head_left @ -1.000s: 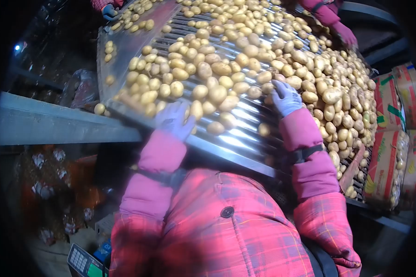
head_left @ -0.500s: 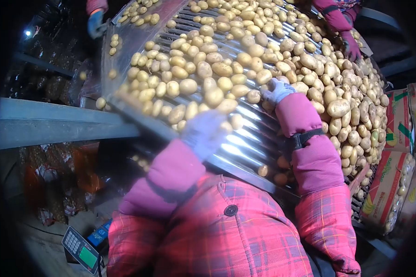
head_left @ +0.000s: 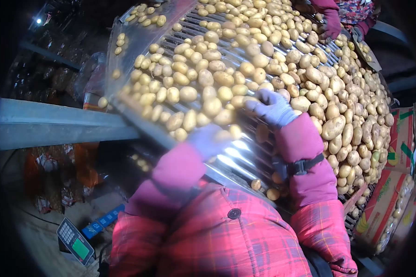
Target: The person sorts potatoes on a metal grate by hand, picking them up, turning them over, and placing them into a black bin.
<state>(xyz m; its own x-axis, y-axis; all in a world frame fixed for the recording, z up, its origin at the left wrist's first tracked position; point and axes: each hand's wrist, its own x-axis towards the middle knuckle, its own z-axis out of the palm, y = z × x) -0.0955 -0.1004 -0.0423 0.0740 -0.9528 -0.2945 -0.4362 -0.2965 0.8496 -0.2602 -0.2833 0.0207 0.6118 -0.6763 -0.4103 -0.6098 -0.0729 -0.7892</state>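
Many yellow-brown potatoes lie over a sloped table of metal bars. My left hand, in a pale purple glove, is low over the near edge of the bars. It is blurred, with a potato at its fingers. My right hand, gloved the same, reaches left over the bars, its fingers curled at a potato beside the pile. Larger potatoes are heaped to its right. A few single potatoes rest near the front edge of the bars.
A co-worker's gloved hand is at the far right of the potatoes. A grey metal beam juts in from the left. Cardboard boxes stand at the right. A scale display is at the lower left.
My right hand has shifted slightly left and its fingers now reach a potato. My left hand has moved slightly down. The co-worker's hand at the right has moved up and left; the one at upper left is gone.
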